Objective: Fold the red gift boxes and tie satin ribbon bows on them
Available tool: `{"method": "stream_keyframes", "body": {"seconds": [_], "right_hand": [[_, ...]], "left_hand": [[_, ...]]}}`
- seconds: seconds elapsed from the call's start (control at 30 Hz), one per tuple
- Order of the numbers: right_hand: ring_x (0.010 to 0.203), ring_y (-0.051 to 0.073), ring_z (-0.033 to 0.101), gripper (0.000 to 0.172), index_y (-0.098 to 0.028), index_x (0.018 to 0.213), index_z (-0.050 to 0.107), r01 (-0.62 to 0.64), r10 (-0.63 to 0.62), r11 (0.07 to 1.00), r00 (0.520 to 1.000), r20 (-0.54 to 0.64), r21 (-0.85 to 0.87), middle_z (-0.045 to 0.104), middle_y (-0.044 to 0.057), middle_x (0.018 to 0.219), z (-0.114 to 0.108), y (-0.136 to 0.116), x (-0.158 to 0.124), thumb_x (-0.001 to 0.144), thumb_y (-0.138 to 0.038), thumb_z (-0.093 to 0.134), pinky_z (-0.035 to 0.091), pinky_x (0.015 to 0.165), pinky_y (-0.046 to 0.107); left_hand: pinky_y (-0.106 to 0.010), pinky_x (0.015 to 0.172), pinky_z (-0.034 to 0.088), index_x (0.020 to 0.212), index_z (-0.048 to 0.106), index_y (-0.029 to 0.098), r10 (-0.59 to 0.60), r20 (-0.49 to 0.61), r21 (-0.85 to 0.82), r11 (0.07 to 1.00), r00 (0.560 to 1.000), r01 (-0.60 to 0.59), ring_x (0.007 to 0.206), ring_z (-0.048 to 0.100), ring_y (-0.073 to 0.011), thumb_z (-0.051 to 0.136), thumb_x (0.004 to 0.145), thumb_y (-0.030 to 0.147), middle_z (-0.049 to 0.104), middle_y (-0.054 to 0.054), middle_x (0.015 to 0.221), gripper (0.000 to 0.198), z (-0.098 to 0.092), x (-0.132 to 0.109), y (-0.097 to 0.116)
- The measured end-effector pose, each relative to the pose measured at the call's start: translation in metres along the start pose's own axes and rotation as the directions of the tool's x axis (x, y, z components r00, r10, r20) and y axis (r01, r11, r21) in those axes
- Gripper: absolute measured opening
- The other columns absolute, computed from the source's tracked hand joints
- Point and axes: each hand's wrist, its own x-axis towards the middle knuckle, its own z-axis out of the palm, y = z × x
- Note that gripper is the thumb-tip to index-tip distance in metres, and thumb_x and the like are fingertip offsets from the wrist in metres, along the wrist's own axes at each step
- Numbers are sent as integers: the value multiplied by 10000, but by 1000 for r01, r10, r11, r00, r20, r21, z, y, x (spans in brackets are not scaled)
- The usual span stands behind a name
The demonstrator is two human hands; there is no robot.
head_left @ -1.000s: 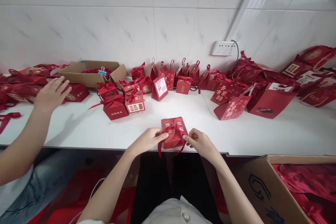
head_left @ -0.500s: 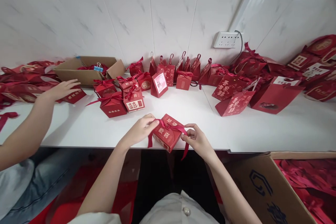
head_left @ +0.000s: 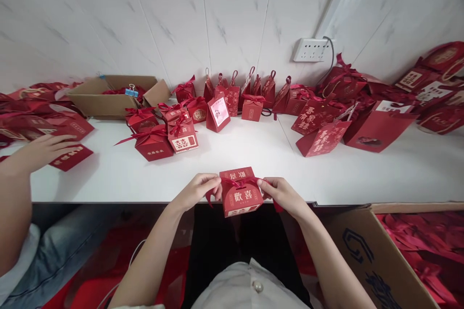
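Observation:
A small red gift box [head_left: 242, 196] with gold characters stands at the near edge of the white table [head_left: 253, 154], a red ribbon [head_left: 237, 182] crossing its top. My left hand [head_left: 197, 190] pinches the ribbon at the box's left side. On the right side my right hand [head_left: 281, 192] pinches the other ribbon end. Both hands are closed on the ribbon and touch the box.
Finished red boxes with bows [head_left: 165, 133] and red gift bags [head_left: 322, 128] crowd the back of the table. An open cardboard box [head_left: 108, 96] sits back left. A co-worker's hand [head_left: 39, 152] rests on a flat red box [head_left: 70, 157] at left. A carton of red ribbons [head_left: 409, 251] stands lower right.
I turned the gift box upright so its front faces me and drew it to the table edge. The co-worker's hand pulled a flat red box nearer, toward the left front.

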Motion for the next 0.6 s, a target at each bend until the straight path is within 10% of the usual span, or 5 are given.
{"method": "stream_keyframes", "body": {"seconds": [0.37,0.6], "right_hand": [[416,70,221,413,-186,582,519,49,-44,961,999,-24,273,209,-108,420,-11,14,2,722,-560,624,306,516,261],[484,94,337,415,-183,537,508,73,-43,973,989,-143,218,377,-48,493,-5,23,3,713,-536,635,330,549,265]], "left_hand": [[-292,590,333,433,383,174,31,-91,-171,984,995,-46,559,372,-120,593,707,440,435,-7,559,436,-2,-1,-30],[-294,566,324,392,352,174,31,-197,-178,982,980,-67,568,376,-132,617,636,507,404,-12,561,491,0,0,-51]]}}
